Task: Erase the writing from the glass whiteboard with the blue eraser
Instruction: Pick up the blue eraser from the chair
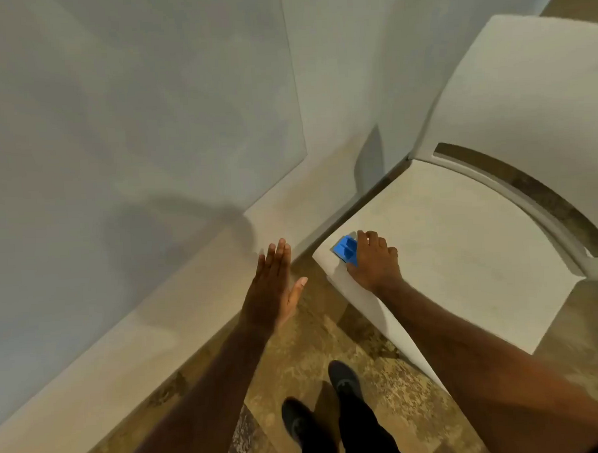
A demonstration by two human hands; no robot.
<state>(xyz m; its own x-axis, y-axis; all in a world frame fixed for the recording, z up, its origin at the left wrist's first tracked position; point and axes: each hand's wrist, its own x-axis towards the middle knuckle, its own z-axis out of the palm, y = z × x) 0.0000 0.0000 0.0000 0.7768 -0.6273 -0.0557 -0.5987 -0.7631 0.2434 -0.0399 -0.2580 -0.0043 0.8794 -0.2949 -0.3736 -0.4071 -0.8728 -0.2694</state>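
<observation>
The glass whiteboard hangs on the wall at the upper left; I see no writing on the part in view. The blue eraser rests on the near left corner of a white chair seat. My right hand lies over the eraser's right side with its fingers curled onto it. My left hand hovers flat, fingers straight and together, thumb apart, in front of the wall below the board, holding nothing.
The white chair's backrest rises at the upper right, close to the wall. A mottled brown floor runs below, with my two dark shoes standing on it near the chair's front edge.
</observation>
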